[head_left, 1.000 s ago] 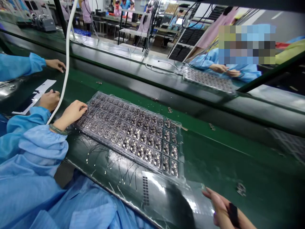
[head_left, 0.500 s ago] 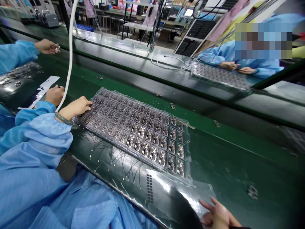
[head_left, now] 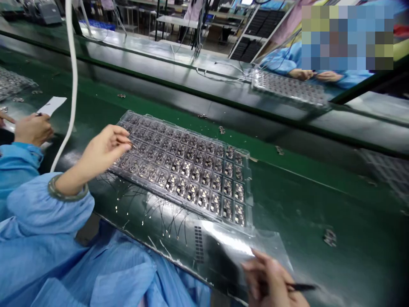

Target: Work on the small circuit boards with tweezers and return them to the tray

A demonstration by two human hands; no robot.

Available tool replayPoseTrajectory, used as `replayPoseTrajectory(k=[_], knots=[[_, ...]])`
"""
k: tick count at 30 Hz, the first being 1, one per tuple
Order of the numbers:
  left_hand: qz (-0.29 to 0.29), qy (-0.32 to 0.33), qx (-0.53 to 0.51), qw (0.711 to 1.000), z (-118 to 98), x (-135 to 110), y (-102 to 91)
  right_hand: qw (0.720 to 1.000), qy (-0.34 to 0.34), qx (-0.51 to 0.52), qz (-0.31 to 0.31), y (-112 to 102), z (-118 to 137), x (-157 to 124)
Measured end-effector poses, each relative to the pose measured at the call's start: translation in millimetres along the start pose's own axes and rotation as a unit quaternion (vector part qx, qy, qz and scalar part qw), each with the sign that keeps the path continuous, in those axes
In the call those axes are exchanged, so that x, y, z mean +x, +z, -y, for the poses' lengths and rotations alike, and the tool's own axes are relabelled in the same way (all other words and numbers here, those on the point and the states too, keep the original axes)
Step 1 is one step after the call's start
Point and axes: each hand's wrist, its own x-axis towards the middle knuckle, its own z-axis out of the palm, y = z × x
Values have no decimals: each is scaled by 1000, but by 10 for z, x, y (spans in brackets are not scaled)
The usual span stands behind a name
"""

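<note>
A clear plastic tray (head_left: 246,155) with rows of small circuit boards lies on the green belt in front of me. My left hand (head_left: 102,151) hovers over the tray's left end, its fingertips pinched together on something too small to make out. At the bottom edge my right hand (head_left: 271,281) is closed around a thin dark tool (head_left: 302,288) that points right, just past the tray's near right corner. Several thin black wires (head_left: 166,221) lie along the front edge, beside a shiny sheet (head_left: 223,245) carrying a black dotted strip.
A co-worker's hand (head_left: 32,128) rests at the left by a white paper (head_left: 53,104). A white hose (head_left: 73,76) hangs down at the left. Across the belt another person in blue handles a second tray (head_left: 287,89). Loose small parts (head_left: 329,238) lie on the belt.
My left hand has lifted off the tray's left end and now pinches its fingertips. My right hand has moved left and further into view, with the dark tool showing.
</note>
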Motion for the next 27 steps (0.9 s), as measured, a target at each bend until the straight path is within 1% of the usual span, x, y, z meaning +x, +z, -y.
replayPoseTrajectory(k=[1, 2, 3, 5, 6, 7, 9, 11, 12, 14, 16, 18, 20, 23, 27], knots=[[58, 18, -46, 997, -145, -84, 87, 998, 12, -10, 62, 73, 21, -43], [128, 44, -79, 988, -277, -169, 184, 994, 5, -21, 107, 166, 52, -89], [188, 71, -92, 975, -388, -253, 288, 986, -16, -29, 162, 273, 91, -134], [262, 130, -85, 953, -540, -413, 496, 958, -66, -61, 272, 493, 173, -205], [285, 155, -77, 943, -583, -484, 594, 948, -85, -75, 298, 590, 208, -227], [299, 179, -72, 934, -607, -545, 682, 942, -102, -87, 306, 671, 235, -240], [305, 215, -73, 925, -619, -630, 825, 938, -129, -114, 301, 772, 258, -248], [289, 218, -82, 929, -613, -657, 919, 944, -132, -127, 273, 800, 249, -245], [282, 202, -86, 934, -612, -653, 950, 950, -125, -127, 256, 794, 238, -243], [290, 140, -99, 942, -619, -625, 986, 963, -102, -114, 220, 769, 211, -245], [319, 61, -129, 937, -638, -598, 1007, 975, -73, -91, 187, 747, 189, -251], [338, 0, -166, 926, -658, -590, 1030, 983, -49, -69, 165, 741, 178, -258], [333, -34, -193, 922, -666, -602, 1061, 985, -41, -60, 157, 749, 174, -261], [321, -67, -218, 919, -651, -635, 1113, 985, -46, -60, 158, 767, 167, -256], [328, -103, -273, 898, -625, -656, 1151, 987, -41, -47, 151, 781, 143, -259]])
